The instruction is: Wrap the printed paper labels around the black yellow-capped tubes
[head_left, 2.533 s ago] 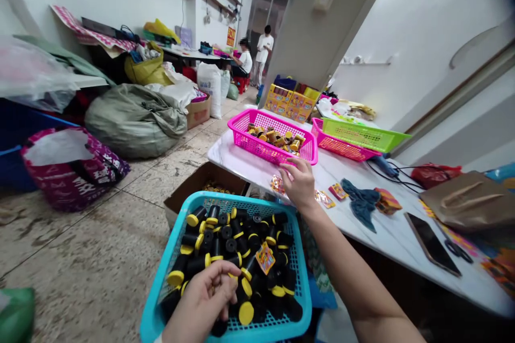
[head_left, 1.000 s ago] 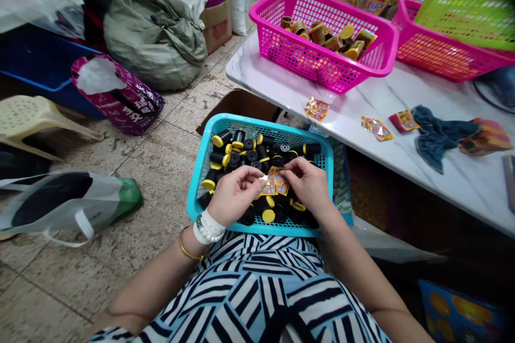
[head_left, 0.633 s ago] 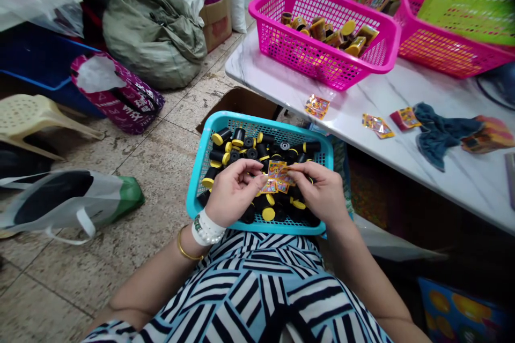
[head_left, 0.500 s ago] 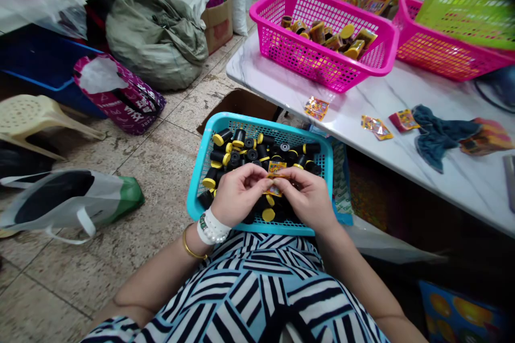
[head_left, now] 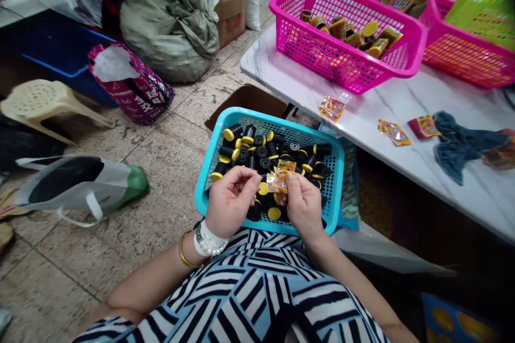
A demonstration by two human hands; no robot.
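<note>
A turquoise basket (head_left: 209, 171) full of black cylinders with yellow caps rests on my lap. Both hands hover over its near side. My left hand (head_left: 229, 201) is closed, pinching a black cylinder with a yellow cap (head_left: 262, 188). My right hand (head_left: 302, 202) is closed, pinching a small orange printed wrapper (head_left: 277, 181) right beside that cylinder. Another orange wrapper (head_left: 286, 164) lies on the cylinders just behind.
A marble table (head_left: 362, 112) on the right carries a pink basket (head_left: 322, 53) of wrapped cylinders, a second pink basket (head_left: 462, 53), loose wrappers (head_left: 332, 108) and a blue cloth (head_left: 458, 144). A cardboard box (head_left: 245, 99), bags and a plastic stool (head_left: 44, 104) stand on the floor.
My right hand came back from the table to the turquoise basket. Both hands have been working the orange wrapper and a cylinder together; the view has shifted slightly.
</note>
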